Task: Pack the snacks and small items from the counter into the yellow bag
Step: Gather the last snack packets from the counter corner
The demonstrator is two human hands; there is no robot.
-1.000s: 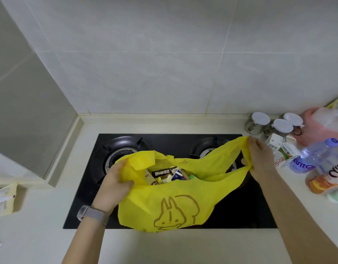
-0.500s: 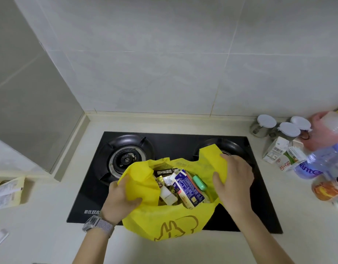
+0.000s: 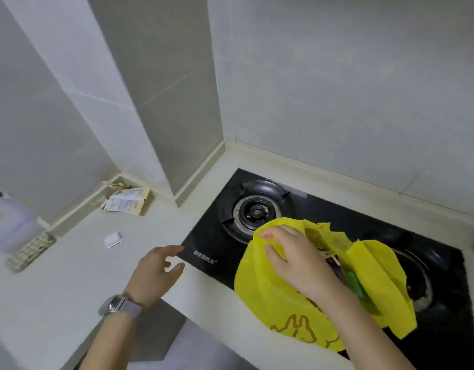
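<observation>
We see the yellow bag point(image 3: 268, 292) sitting on the black hob point(image 3: 222, 247), over its front edge and partly on the counter point(image 3: 70, 268). It slumps; a brown rabbit outline shows on its near face. Its mouth faces up and right, with a flap of yellow fabric folded over the right burner point(image 3: 417, 273).

Right hand point(image 3: 297, 260): reaches across from the lower right and pinches the bag's left rim between thumb and fingers, right beside the left burner point(image 3: 255, 210). Its wrist lies over the bag's mouth.

Left hand point(image 3: 157, 271): holds nothing, fingers loosely spread, hovering over the counter just off the hob's front-left corner. There's a watch point(image 3: 121, 307) with a mesh strap on that wrist. We can't tell if the fingertips touch the counter.

Inside the bag: something green point(image 3: 356, 284) shows at the mouth, plus some dark packaging we can't read.

On the counter, left of the hob:
- a small white item point(image 3: 113, 239), flat, well apart from the left hand
- a torn beige packet point(image 3: 126, 200) in the corner by the wall
- a checked cloth point(image 3: 30, 252) at the far left, with a pale, blurred object point(image 3: 8, 222) above it.
</observation>
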